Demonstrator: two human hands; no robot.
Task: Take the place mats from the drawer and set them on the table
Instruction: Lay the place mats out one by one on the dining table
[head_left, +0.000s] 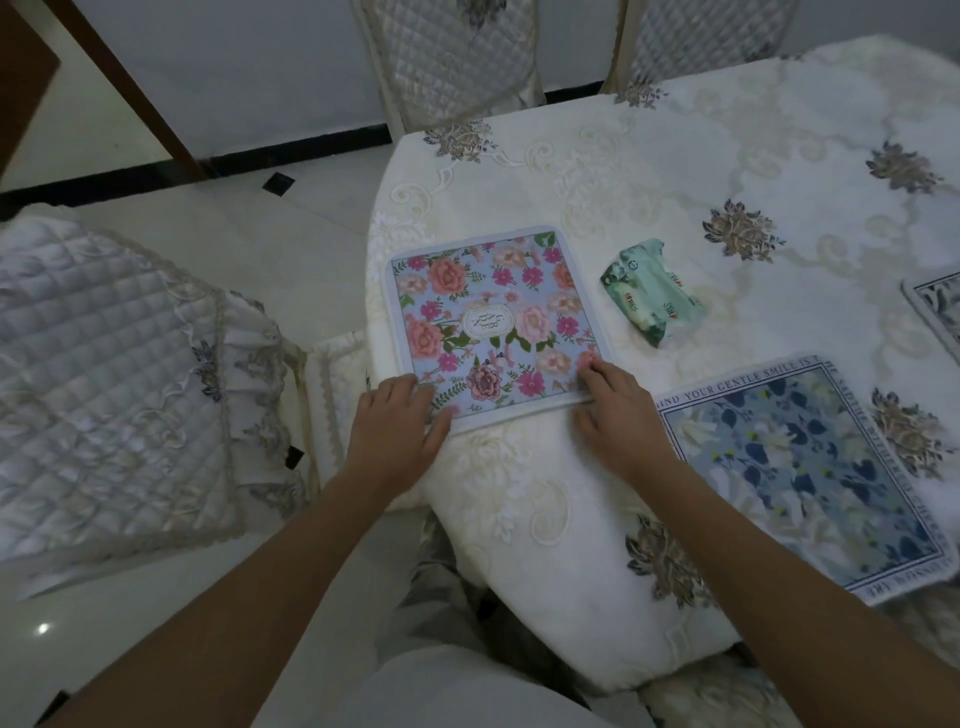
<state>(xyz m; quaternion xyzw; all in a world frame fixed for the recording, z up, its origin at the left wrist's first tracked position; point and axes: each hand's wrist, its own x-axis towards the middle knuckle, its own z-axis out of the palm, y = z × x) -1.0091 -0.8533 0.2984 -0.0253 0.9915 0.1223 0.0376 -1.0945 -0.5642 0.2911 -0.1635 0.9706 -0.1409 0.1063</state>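
Note:
A pink-flowered place mat (488, 317) lies flat on the table (524, 509) near its left edge. My left hand (397, 431) grips the mat's near left corner. My right hand (621, 413) rests with its fingers pressed on the near right corner. A blue-flowered place mat (810, 467) with lettering round its border lies flat to the right, apart from my right hand. Only the corner of a third mat (935, 306) shows at the right edge of the view. The drawer is out of view.
A crumpled green packet (652, 293) lies on the white embroidered tablecloth between the mats. Quilted chairs stand at the left (119, 374) and behind the table (452, 57). White tiled floor lies to the left.

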